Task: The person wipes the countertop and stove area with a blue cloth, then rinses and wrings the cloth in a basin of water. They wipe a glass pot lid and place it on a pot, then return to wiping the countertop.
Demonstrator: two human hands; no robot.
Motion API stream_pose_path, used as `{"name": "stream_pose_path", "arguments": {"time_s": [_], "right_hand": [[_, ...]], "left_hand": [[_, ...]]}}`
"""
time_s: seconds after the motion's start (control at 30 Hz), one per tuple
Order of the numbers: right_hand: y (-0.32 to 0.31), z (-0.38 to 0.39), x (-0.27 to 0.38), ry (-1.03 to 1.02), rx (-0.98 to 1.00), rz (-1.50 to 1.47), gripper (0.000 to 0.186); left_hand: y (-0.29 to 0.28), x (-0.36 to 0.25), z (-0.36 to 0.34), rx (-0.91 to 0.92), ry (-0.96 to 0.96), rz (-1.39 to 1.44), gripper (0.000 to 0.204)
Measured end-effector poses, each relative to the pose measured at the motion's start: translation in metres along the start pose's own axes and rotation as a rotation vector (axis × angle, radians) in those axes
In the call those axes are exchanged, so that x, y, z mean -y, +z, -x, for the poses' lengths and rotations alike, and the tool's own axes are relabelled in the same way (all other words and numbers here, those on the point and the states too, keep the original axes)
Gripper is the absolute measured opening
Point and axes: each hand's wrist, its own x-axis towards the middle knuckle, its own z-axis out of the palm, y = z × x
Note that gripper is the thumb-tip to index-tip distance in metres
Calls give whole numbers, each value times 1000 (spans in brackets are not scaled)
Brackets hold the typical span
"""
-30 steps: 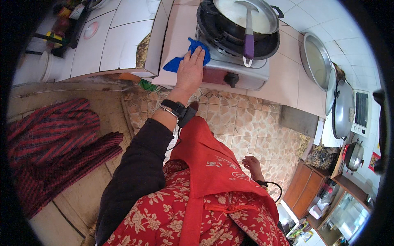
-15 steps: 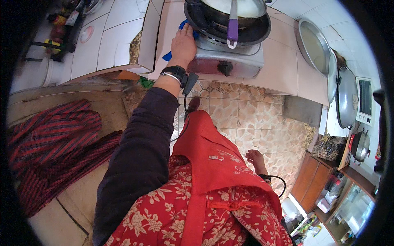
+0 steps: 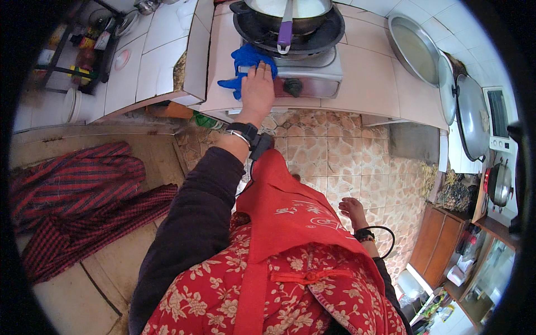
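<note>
My left hand presses a crumpled blue cloth against the left front of a silver gas stove. Its fingers are curled over the cloth, next to the black knob. On the burner sits a wide black wok; a smaller pan with pale contents stands in it. Across the pan rests a utensil with a purple handle, its far end out of the picture. Away from the counter, my right hand hangs at my side, holding nothing, its fingers loosely apart.
A metal basin of cloudy liquid stands right of the stove. Lids lean along the right wall near a white appliance. A tiled ledge with a chipped corner borders the stove at left. Striped cloths lie at lower left.
My left hand has drawn back from the stove's left side toward its front edge, and more of the blue cloth shows. The view has shifted slightly; my right hand still hangs down.
</note>
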Motion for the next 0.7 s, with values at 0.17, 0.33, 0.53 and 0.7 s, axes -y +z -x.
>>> {"name": "stream_pose_path", "arguments": {"time_s": [0.17,0.33,0.53,0.7], "right_hand": [[-1,-1,-1,-11,22,-12,25],[-5,2,-8,52,-24,-4,26],[-8,9,-18,60,-56,-90,26],[-10,15,-22,45,-33,-95,25]], "left_hand": [[3,-39,-4,10,142,-14,47],[6,-79,-11,23,177,37,48],[17,-116,-38,9,205,117,44],[22,-146,-63,67,211,159,41]]}}
